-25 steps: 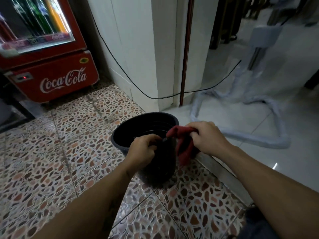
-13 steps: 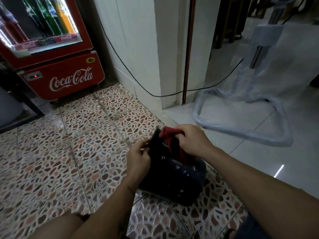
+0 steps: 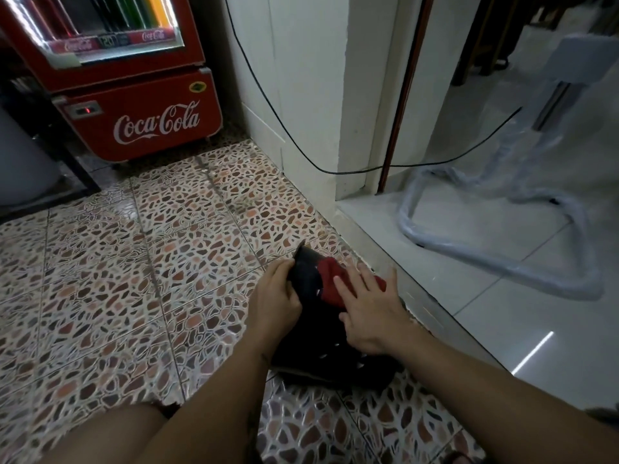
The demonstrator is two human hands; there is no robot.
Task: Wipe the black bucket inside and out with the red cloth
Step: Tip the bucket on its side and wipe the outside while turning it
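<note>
The black bucket (image 3: 310, 354) lies tipped over on the patterned floor tiles, its base with small holes towards me and its rim away from me. My left hand (image 3: 276, 298) grips the bucket's left side near the rim. The red cloth (image 3: 330, 279) is spread on the bucket's outer wall. My right hand (image 3: 366, 309) lies flat on the cloth with fingers spread, pressing it against the bucket. The bucket's inside is hidden.
A red Coca-Cola fridge (image 3: 134, 105) stands at the back left. A white wall corner (image 3: 311, 95) with a black cable (image 3: 335, 170) is behind. A plastic-wrapped metal stand (image 3: 502, 262) sits on the raised white floor at the right, past a low step (image 3: 435, 293).
The bucket went from upright to tipped on its side. My right hand, earlier bunched on the cloth at the rim, now presses it flat on the outer wall.
</note>
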